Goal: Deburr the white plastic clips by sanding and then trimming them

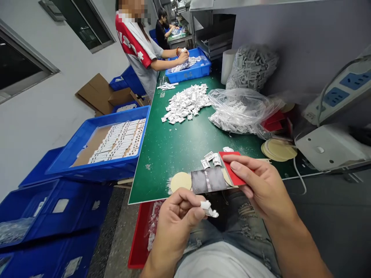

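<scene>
Between the thumb and fingers of my left hand point(181, 222) is a small white plastic part point(209, 209), held just off the table's front edge. My right hand point(259, 183) pinches a flat red rectangular piece point(232, 168), which stands tilted over the table edge. Below and between the hands, a dark grey plate point(199, 181) lies at the edge with a pale yellow disc point(181, 182) at its left. Part of another yellow disc shows behind the red piece. Several loose white parts point(209, 158) lie just beyond the plate.
A heap of white parts point(187, 102) lies on the green table point(162, 154), beside a clear bag point(237, 112) of parts. Blue trays point(98, 166) stand at the left, and a red bin point(139, 239) sits below the edge. A co-worker point(142, 50) handles parts at a blue bin point(188, 73).
</scene>
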A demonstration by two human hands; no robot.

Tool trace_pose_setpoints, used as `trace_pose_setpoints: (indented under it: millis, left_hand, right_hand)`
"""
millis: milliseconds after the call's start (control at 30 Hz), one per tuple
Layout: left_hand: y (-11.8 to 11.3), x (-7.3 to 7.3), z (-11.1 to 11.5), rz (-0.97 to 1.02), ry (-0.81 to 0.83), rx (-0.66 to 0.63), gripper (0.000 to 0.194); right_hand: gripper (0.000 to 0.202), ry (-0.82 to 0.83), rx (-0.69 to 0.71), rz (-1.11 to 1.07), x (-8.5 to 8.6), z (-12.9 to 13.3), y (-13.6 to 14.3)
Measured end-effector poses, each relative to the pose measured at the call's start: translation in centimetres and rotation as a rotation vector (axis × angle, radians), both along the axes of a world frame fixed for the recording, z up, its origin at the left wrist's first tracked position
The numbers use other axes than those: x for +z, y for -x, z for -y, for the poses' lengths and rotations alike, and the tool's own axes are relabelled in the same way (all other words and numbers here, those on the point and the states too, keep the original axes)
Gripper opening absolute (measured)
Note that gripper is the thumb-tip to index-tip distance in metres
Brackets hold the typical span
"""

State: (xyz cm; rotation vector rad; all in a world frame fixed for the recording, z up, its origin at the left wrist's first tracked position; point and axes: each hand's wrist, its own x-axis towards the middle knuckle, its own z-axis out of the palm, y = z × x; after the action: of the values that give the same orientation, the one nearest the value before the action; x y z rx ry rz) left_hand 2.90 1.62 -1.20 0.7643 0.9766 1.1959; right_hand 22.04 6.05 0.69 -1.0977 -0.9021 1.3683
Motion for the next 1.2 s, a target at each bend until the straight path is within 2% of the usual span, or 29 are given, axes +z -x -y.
trace_pose_setpoints:
  millis: [100, 233, 300, 333, 400, 433, 500, 533, 567, 633, 667, 767, 800, 933, 1033, 1100, 1200]
  left_hand:
    - [-0.1, 0.3, 0.0, 0.028, 0.005, -0.014, 0.027]
    - [-0.6, 0.8, 0.0, 0.068, 0.017, 0.044, 0.029]
    - [-0.9, 1.1, 0.0, 0.091, 0.013, 0.064, 0.029]
    - [-1.0, 1.1, 0.0, 0.101, 0.012, 0.068, 0.028]
    - [-1.1, 1.2, 0.0, 0.106, 0.014, 0.073, 0.026]
    - [-1.1, 1.3, 0.0, 0.103, 0.009, 0.083, 0.026]
    - [-1.2, 1.3, 0.0, 0.087, -0.018, 0.120, 0.026]
    - [-1.3, 1.3, 0.1, 0.085, -0.040, 0.136, 0.025]
    - [-1.4, 1.3, 0.1, 0.096, -0.059, 0.133, 0.023]
    - [-1.5, 1.4, 0.2, 0.157, -0.098, 0.108, 0.019]
    - [-1.5, 1.4, 0.3, 0.196, -0.122, 0.095, 0.016]
    - [-1.3, 1.5, 0.7, 0.273, -0.173, 0.101, 0.012]
    - [-1.2, 1.5, 0.8, 0.279, -0.182, 0.104, 0.011]
    - [-1.0, 1.6, 0.8, 0.279, -0.209, 0.099, 0.009]
    - [-1.3, 1.9, 0.7, 0.275, -0.227, 0.102, 0.009]
    - [-1.5, 2.0, 0.6, 0.273, -0.232, 0.102, 0.008]
    - [-1.7, 2.1, 0.5, 0.265, -0.238, 0.105, 0.008]
  right_hand:
    - [0.023, -0.013, 0.042, -0.075, -0.1, 0.8, 0.0]
    - [0.019, 0.021, 0.044, -0.309, 0.0, 3.0, 0.3]
    - [0.020, 0.009, 0.175, -0.467, 0.0, 3.9, 0.4]
    - [0.021, -0.011, 0.297, -0.533, -0.1, 4.2, 0.4]
    - [0.023, -0.032, 0.486, -0.529, -0.3, 4.3, 0.5]
    - [0.022, -0.026, 0.466, -0.458, -0.3, 4.1, 0.5]
    - [0.022, -0.004, 0.254, -0.299, -0.3, 3.5, 0.5]
    - [0.023, -0.003, 0.195, -0.276, -0.3, 3.2, 0.5]
    - [0.025, -0.010, 0.221, -0.295, -0.4, 2.9, 0.5]
    - [0.030, -0.006, 0.390, -0.323, -0.6, 2.4, 0.7]
    - [0.032, 0.008, 0.401, -0.289, -0.8, 2.1, 0.8]
    - [0.028, 0.027, 0.050, -0.089, -1.4, 1.7, 1.3]
    - [0.028, 0.017, 0.007, -0.049, -1.6, 1.7, 1.5]
    - [0.026, -0.077, 0.105, -0.028, -1.5, 2.8, 1.6]
    - [0.021, -0.117, 0.142, -0.050, -1.1, 3.7, 1.4]
    - [0.018, -0.123, 0.223, -0.049, -0.7, 3.9, 1.3]
    - [0.018, -0.217, 0.293, 0.011, -0.1, 4.0, 1.4]
